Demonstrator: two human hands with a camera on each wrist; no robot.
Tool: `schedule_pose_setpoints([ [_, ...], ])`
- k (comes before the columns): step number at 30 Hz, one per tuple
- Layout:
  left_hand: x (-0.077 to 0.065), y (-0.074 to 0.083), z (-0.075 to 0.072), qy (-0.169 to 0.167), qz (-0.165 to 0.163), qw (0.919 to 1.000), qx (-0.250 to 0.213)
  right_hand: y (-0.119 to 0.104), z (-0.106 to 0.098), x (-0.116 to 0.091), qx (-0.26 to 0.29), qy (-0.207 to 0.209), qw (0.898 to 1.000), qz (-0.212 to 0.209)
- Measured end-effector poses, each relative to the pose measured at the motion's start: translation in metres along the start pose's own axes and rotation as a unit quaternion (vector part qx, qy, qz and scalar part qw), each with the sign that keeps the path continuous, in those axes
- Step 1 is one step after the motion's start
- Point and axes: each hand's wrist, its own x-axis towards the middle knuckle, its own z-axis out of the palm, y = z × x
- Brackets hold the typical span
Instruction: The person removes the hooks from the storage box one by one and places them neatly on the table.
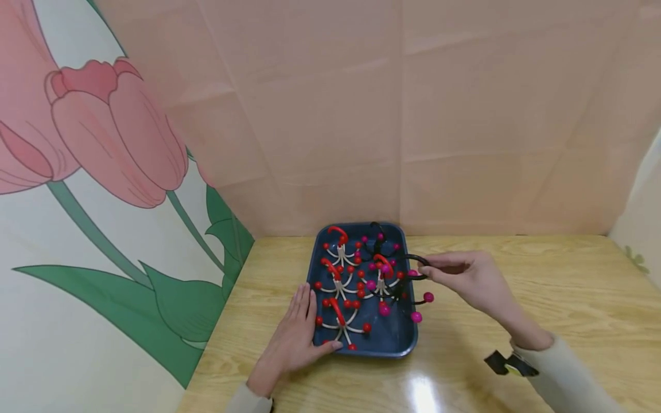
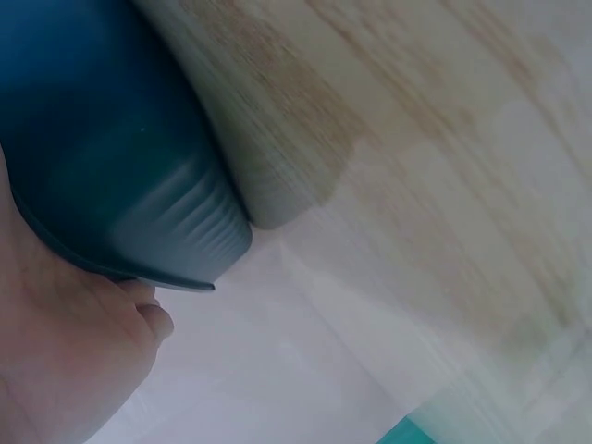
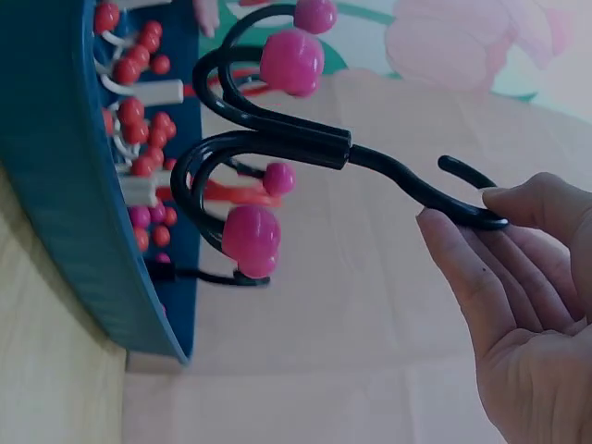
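Note:
My right hand [image 1: 472, 281] pinches the curved top of a black multi-prong hook hanger [image 3: 305, 143] between thumb and fingers. Its prongs curl upward and end in pink balls. In the head view it hangs over the right side of a dark blue tray [image 1: 384, 338]. My left hand [image 1: 291, 335] rests on the tray's left rim, fingers extended along it and thumb over the near edge. Inside the tray stand several white hook hangers with red tops and red balls, such as the nearest one [image 1: 341, 324]. Another black hook hanger [image 1: 378, 245] lies at the far right.
The tray stands on a light wood table [image 1: 490, 332], its far end close to a pinkish cloth backdrop [image 1: 330, 115]. A wall with painted tulips [image 1: 113, 132] rises at the left. Table surface extends to the right beneath my right arm.

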Motion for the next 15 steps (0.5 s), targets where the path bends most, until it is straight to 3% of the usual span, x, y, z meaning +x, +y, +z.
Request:
schedule_pose_setpoints([
  [8,-0.001,0.000,0.001,0.002,0.002,1.0000,-0.007,0.007,-0.024,0.001,-0.025,0.024,0.999,0.014],
  [15,0.000,0.000,0.001,0.001,-0.002,1.0000,-0.006,0.019,-0.043,0.004,-0.030,0.052,0.998,-0.001],
])
